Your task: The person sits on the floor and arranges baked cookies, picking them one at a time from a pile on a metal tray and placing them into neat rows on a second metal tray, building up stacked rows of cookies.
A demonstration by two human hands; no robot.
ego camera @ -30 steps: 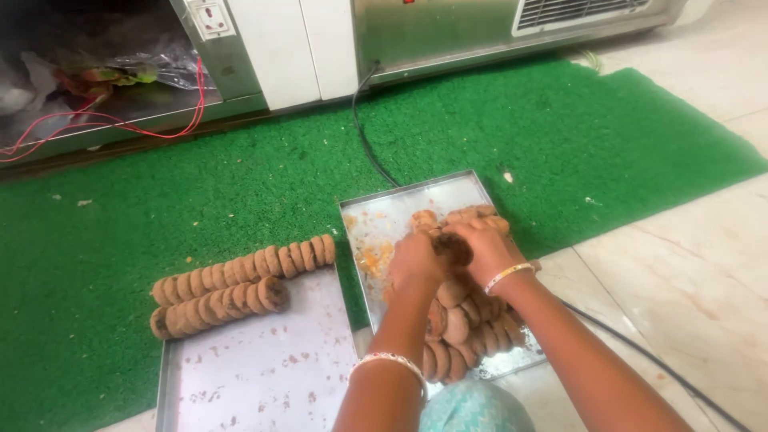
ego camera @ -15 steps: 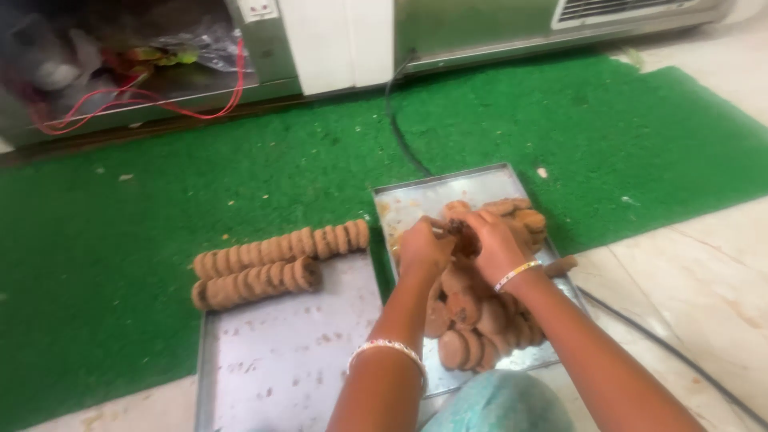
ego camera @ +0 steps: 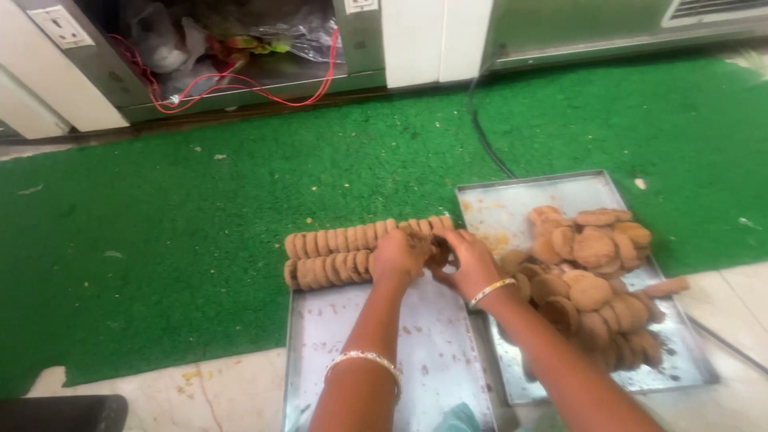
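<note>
Head view looks down on two metal trays lying side by side on the floor, half on a green mat (ego camera: 200, 208) and half on pale tiles. Your left hand (ego camera: 398, 256) and right hand (ego camera: 472, 260) meet at the far edge of the left tray (ego camera: 360, 360), at the right end of the cookie rows (ego camera: 344, 252). These are two lines of round brown cookies stood on edge along that far edge, the lines touching each other.

Your left grip is closed around the end of the rows, the fingers curled over the last cookies. Your right grip presses a few brown cookies (ego camera: 438, 250) against that same end; how many you hold there is hard to make out, since both hands cover them. Each wrist wears a bangle.

The right tray (ego camera: 512, 200) holds a loose cookie pile (ego camera: 596, 272) spread from its middle toward its near right corner; your right forearm crosses its near left part and hides what lies under it. One stick-like brown piece (ego camera: 666, 286) lies over its right rim. Crumbs dot the bare metal at its far left.

The near edge of the left tray is cut off by the frame. A black cable (ego camera: 480, 132) runs across the mat to the far edge of the right tray. Behind the mat, red wires (ego camera: 240, 88) hang in an open machine base whose contents are too dim to identify.
</note>
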